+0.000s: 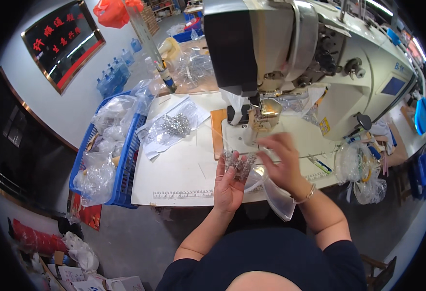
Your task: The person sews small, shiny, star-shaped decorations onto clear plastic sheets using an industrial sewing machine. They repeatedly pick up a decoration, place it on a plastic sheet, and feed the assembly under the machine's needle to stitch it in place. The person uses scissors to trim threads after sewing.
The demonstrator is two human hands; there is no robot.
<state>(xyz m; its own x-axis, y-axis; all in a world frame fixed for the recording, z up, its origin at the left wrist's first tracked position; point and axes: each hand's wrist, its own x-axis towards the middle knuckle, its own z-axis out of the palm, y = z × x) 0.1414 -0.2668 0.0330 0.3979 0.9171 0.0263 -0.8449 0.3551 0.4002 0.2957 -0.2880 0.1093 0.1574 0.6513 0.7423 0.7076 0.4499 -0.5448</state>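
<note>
My left hand (229,191) is closed around a bunch of small silvery, sparkling pieces (241,166) at the front of the sewing machine's bed. What kind of pieces they are, I cannot make out. Just right of the bunch is my right hand (283,162), with a bracelet at its wrist. Motion smears its fingers, so whether they grip anything does not show. A clear, pale sheet or bag (277,198) hangs over the table edge below it. Above both hands stands the needle area of a large white sewing machine (266,114). More silvery pieces (176,125) lie heaped on white paper to the left.
A blue plastic basket (134,145) full of clear bags stands left of the white table (174,177). A ruler strip (184,194) runs along the front edge. Green-handled snips (320,165) lie at right, near a wad of clear plastic (361,169). A brown board (217,133) sits beside the machine bed.
</note>
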